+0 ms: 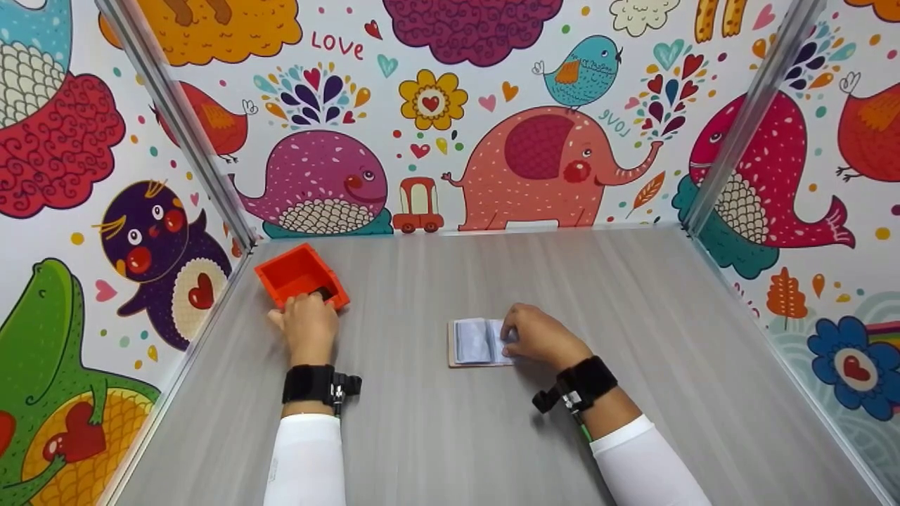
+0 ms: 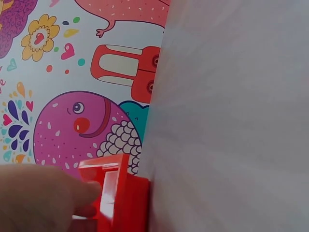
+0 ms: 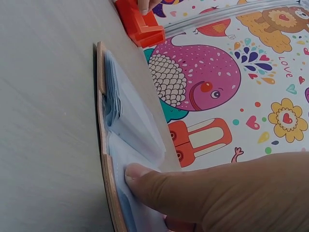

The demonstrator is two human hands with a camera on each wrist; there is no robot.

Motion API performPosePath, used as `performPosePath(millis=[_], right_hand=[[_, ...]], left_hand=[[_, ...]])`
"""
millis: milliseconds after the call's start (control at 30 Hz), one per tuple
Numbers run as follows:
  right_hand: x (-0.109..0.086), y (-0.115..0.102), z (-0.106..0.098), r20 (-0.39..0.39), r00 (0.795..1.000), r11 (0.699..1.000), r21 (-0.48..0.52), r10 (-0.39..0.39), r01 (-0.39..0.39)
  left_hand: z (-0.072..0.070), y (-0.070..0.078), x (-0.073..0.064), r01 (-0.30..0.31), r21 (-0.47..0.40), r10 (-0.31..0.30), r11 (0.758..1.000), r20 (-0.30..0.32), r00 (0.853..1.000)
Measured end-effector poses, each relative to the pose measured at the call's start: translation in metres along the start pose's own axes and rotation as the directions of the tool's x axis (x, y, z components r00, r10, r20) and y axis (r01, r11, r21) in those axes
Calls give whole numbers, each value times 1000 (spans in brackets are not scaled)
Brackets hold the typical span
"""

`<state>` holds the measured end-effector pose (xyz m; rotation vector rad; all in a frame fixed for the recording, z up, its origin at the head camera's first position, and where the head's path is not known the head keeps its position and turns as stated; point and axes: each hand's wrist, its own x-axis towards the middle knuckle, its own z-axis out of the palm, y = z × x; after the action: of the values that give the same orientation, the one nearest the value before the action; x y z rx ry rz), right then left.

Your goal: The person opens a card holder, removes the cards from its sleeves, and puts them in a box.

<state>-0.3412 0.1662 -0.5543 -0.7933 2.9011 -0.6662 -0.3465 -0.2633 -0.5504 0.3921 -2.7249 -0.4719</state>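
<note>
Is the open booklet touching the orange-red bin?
Apart. The head view shows a wide strip of bare grey tabletop between the booklet and the orange-red bin.

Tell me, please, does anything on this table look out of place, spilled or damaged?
Nothing visible looks spilled or damaged. Only the orange box sits askew, turned at an angle to the back wall, while the open booklet lies nearly square to it. The left hand partly hides a dark thing at the box.

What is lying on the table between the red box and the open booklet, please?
Only bare grey tabletop lies between the red box and the open booklet, in the head view.
</note>
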Motion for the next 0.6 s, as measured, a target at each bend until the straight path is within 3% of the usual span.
performPosePath(millis=[133, 267, 400, 600], right_hand=[[0, -1, 0, 1, 1000, 1000, -2, 6, -6], [0, 0, 1, 4, 1000, 1000, 2, 19, -19], [0, -1, 1, 5, 1000, 1000, 12, 13, -13], [1, 0, 0, -2, 1000, 1000, 19, -6, 6]], left_hand=[[1, 6, 1, -105, -31, 102, 994, -78, 992], [-2, 19, -1, -238, -61, 229, 969, -124, 966], [-7, 33, -4, -337, -98, 325, 936, -120, 938], [-16, 53, -7, -407, -158, 402, 900, -64, 913]])
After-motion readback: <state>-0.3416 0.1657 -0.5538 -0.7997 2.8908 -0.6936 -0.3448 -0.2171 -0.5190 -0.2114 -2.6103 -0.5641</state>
